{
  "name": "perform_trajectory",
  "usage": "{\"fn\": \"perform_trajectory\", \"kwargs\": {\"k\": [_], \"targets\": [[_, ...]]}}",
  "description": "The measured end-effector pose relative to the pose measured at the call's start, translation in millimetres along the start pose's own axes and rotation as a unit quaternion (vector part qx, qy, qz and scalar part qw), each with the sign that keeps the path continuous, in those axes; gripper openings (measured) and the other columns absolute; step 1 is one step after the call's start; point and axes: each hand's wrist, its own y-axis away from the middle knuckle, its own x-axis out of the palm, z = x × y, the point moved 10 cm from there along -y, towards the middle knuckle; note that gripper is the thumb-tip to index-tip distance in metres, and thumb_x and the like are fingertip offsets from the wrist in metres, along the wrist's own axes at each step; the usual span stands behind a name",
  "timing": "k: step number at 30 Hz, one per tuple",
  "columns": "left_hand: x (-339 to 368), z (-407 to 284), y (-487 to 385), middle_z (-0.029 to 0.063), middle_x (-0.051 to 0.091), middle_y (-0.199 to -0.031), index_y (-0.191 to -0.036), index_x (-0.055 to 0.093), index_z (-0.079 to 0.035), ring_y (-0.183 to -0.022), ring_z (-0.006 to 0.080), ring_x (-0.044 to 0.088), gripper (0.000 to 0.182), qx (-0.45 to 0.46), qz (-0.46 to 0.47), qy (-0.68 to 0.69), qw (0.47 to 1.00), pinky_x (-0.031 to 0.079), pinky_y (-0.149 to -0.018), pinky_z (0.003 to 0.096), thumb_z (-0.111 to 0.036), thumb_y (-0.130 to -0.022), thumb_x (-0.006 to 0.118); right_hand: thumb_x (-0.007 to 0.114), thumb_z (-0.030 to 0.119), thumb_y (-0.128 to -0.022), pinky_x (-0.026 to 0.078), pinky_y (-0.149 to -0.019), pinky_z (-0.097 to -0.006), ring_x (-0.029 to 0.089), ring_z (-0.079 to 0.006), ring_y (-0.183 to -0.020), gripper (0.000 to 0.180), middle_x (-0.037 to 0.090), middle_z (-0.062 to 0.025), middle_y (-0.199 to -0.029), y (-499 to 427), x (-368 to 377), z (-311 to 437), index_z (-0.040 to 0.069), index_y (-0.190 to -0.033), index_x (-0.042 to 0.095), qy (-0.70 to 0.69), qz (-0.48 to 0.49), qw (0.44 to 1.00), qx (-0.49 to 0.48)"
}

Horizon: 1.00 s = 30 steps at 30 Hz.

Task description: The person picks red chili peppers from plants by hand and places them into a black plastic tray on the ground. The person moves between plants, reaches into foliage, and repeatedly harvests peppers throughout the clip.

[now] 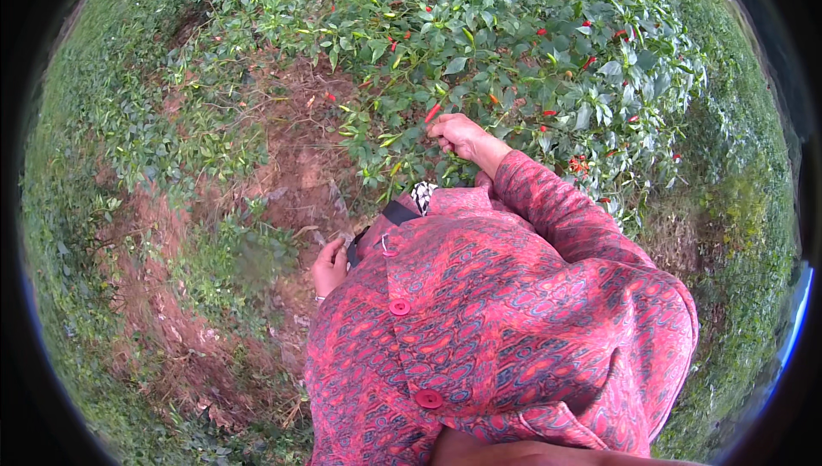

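My right hand [457, 135] reaches into a chili pepper plant [488, 36], its fingers bent close together at a red chili pepper [432, 113]. The pepper points up from beside the fingertips; whether they grip it or its stem cannot be told. Green and yellowish chilies [389, 140] hang just left of this hand. My left hand [331, 267] is low at my left side, beside a black strap [399, 212] at my waist, with fingers bent and partly hidden by my patterned shirt. Whether it holds anything is unclear.
More red chilies [579, 164] show among the leaves at the right. Reddish bare soil [302, 164] with dry stems lies left of the plants. A low leafy plant [257, 248] grows left of my left hand, and dense greenery surrounds the plot.
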Motion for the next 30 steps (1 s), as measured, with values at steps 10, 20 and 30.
{"fn": "perform_trajectory", "kwargs": {"k": [10,20,30], "targets": [[-7.4,30.8,14.0,0.0060,0.068,-0.094,-0.110,0.063,0.000,-0.082,0.0114,0.061,0.024,-0.036,-0.002,0.053,0.998,0.049,-0.074,0.0267,-0.006,-0.088,0.059,0.053,0.025,-0.093,0.034,-0.039,-0.0269,0.039,-0.0107,-0.047,0.015,0.051,-0.0009,-0.067,-31.8,-24.1,-11.5,0.012,-0.095,0.059,-0.166,-0.149,0.975,-0.011],[6.1,-72.5,-11.2,0.0048,0.065,-0.093,-0.112,0.061,0.001,-0.080,0.0110,0.061,0.023,-0.007,0.051,0.049,0.997,0.050,-0.074,0.0253,-0.009,-0.091,0.056,0.059,0.028,-0.092,0.025,-0.038,-0.0232,0.035,-0.0094,-0.046,0.025,0.044,-0.0002,-0.060,-41.9,-39.6,20.5,0.009,-0.078,0.050,-0.318,-0.156,0.934,-0.038],[93.5,-189.9,-67.4,0.0057,0.066,-0.091,-0.107,0.064,-0.003,-0.076,0.0109,0.062,0.021,0.170,0.199,0.028,0.965,0.050,-0.069,0.0247,-0.007,-0.087,0.058,0.064,0.029,-0.084,0.037,-0.043,-0.0328,0.047,-0.0170,-0.048,0.031,0.054,-0.0055,-0.062,27.5,-110.6,13.1,-0.001,-0.087,0.057,-0.035,-0.326,0.940,-0.099]]}}
